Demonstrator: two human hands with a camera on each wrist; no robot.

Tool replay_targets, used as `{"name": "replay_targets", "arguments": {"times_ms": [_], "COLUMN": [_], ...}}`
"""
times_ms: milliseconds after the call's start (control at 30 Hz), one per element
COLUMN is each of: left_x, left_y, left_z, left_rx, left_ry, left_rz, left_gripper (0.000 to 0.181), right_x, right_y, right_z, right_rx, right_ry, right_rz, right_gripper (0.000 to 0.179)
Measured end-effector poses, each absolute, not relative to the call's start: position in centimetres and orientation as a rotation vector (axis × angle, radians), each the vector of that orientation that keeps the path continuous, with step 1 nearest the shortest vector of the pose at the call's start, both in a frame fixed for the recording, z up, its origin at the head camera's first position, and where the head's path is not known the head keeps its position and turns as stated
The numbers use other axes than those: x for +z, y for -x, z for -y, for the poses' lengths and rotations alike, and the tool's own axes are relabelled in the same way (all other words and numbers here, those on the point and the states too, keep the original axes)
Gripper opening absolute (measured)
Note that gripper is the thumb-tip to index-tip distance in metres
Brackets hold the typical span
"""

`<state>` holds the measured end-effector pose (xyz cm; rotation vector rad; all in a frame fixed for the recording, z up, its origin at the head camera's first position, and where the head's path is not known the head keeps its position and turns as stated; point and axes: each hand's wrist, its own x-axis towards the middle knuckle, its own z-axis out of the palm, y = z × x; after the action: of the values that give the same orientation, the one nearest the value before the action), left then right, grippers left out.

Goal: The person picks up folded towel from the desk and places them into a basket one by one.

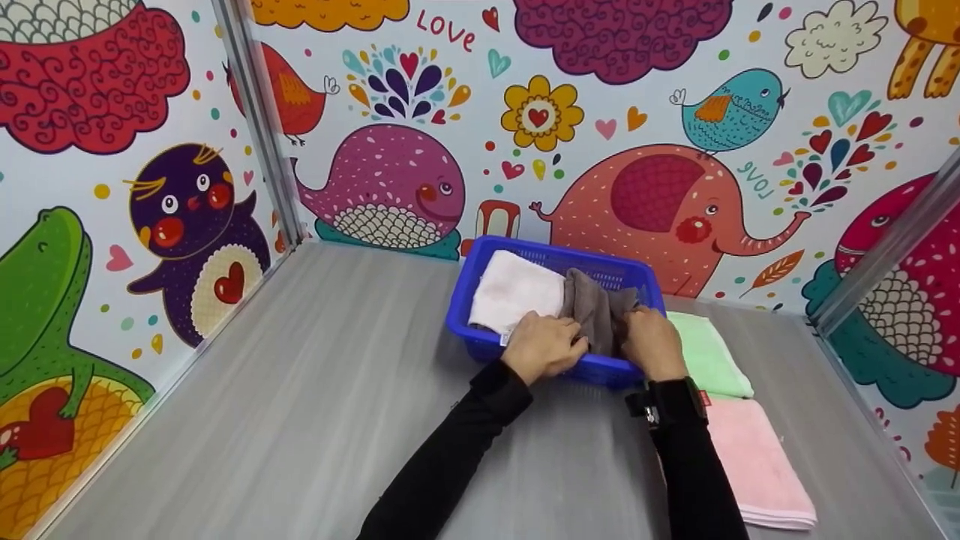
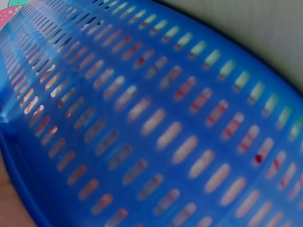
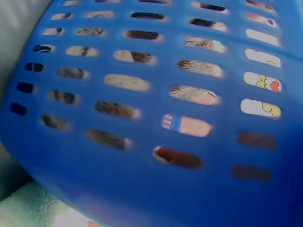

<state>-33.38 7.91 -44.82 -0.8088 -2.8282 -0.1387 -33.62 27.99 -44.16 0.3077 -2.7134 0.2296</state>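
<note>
A blue slotted plastic basket (image 1: 480, 349) stands against the back wall, with a folded white towel (image 1: 517, 289) in its left part. Beside that towel, a crumpled grey-brown towel (image 1: 589, 311) fills the right part. My left hand (image 1: 544, 345) reaches over the front rim, its curled fingers at the grey-brown towel's left front edge. On the other side, my right hand (image 1: 654, 341) grips the same towel near the right rim; its fingertips are hidden in the basket. Both wrist views are filled by the slotted basket wall (image 2: 156, 137), (image 3: 142, 184).
Right of the basket lie a folded green towel (image 1: 709, 356) and a folded pink towel (image 1: 757, 457), end to end on the grey wood-patterned table (image 1: 300, 390). Printed cartoon panels (image 1: 397, 180) wall the table at the back and both sides.
</note>
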Motion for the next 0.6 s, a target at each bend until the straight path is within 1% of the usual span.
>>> {"name": "replay_targets", "arguments": {"times_ms": [200,400,600], "left_x": [-44.81,-44.71,-45.04], "left_y": [33.21,33.25,33.57], "left_z": [-7.95,-8.07,-7.91], "left_rx": [-0.069,-0.083,-0.052], "left_ry": [0.824,0.837,0.844], "left_rz": [2.825,2.849,2.793], "left_gripper": [0.050,0.051,0.059], "right_x": [-43.99,-43.85,-44.23], "right_y": [33.54,33.49,33.90], "right_z": [-27.82,-27.94,-27.96], "right_rx": [0.069,-0.012,0.212], "right_ry": [-0.308,-0.378,-0.283], "right_rz": [2.842,2.844,2.780], "right_gripper": [0.015,0.015,0.014]}}
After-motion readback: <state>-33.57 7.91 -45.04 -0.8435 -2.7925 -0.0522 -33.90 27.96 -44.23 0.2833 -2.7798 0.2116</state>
